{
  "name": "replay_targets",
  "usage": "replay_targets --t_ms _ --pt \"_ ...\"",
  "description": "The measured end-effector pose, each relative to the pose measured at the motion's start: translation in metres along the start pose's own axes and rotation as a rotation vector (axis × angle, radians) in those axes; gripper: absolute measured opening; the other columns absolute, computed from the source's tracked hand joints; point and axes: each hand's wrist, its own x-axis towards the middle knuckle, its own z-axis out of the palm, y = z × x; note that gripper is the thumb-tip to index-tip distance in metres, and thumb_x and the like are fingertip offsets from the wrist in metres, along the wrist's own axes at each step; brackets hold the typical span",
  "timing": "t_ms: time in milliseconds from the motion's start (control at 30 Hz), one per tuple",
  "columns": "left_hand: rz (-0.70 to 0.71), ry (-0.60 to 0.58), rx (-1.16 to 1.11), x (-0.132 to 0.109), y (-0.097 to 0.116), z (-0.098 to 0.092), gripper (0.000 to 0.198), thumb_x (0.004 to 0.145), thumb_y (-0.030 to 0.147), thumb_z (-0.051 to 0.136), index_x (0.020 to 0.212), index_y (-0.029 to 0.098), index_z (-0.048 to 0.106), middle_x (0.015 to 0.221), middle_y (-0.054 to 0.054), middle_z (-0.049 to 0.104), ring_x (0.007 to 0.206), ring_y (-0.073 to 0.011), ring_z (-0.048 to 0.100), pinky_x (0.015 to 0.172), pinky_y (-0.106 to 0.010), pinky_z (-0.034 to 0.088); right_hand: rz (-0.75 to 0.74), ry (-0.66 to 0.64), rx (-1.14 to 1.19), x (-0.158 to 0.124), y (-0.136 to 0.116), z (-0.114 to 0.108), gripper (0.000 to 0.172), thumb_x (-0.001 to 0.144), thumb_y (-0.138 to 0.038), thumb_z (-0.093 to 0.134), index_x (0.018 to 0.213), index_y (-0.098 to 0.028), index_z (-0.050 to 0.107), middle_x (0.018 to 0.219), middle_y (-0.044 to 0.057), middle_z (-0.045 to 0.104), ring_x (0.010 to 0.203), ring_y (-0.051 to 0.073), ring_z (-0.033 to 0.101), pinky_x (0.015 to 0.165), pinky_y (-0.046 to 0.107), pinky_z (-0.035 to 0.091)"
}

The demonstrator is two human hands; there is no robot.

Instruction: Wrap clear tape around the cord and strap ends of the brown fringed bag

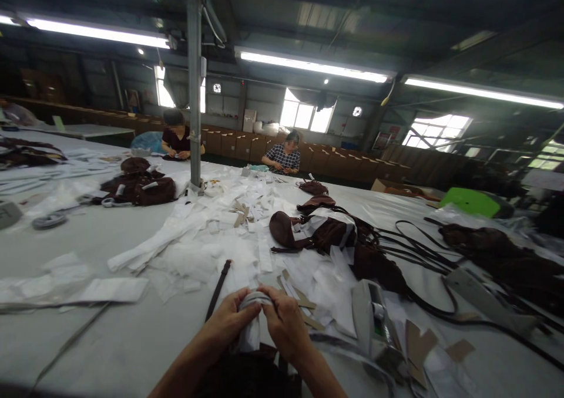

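Observation:
My left hand (231,320) and my right hand (285,323) meet at the near edge of the grey table (110,339). Both are closed round a small pale wrapped piece (254,310), with white paper hanging under it. A dark brown bag (247,374) lies beneath my wrists. A dark strap (218,289) runs away from my left hand.
White paper scraps (211,245) litter the table's middle. Brown bags (326,230) with black straps (418,251) lie to the right, another brown pile (138,186) at back left by a metal post (194,87). Two people sit at the far side. A metal tool (374,321) rests near my right hand.

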Motion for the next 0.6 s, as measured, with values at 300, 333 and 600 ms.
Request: replay_targets --t_ms 300,333,600 --pt "0.051 0.318 -0.142 0.004 -0.026 0.012 0.047 0.074 0.062 0.062 0.068 0.018 0.045 0.053 0.007 0.043 0.045 -0.0080 0.037 0.044 -0.018 0.028 0.042 0.013 -0.241 -0.033 0.014 0.035 0.031 0.090 -0.048 0.046 0.086 -0.019 0.058 0.060 0.001 0.064 0.052 0.017 0.059 0.048 0.024 0.031" --pt "0.051 0.302 -0.143 0.003 -0.022 0.011 0.046 0.077 0.063 0.057 0.070 0.019 0.045 0.053 0.007 0.044 0.045 -0.0085 0.037 0.044 -0.019 0.029 0.011 0.028 -0.298 -0.034 0.019 0.037 0.030 0.092 -0.045 0.044 0.085 -0.020 0.058 0.059 0.001 0.064 0.051 0.016 0.059 0.048 0.025 0.030" --pt "0.126 -0.005 0.209 0.006 0.039 0.011 0.036 0.075 0.051 0.067 0.072 0.018 0.053 0.050 0.006 0.046 0.044 -0.0085 0.039 0.041 -0.017 0.025 -0.207 -0.128 -0.271 -0.006 -0.004 0.002 0.015 0.082 -0.035 0.061 0.082 -0.020 0.062 0.063 0.000 0.065 0.052 0.015 0.055 0.050 0.024 0.032"
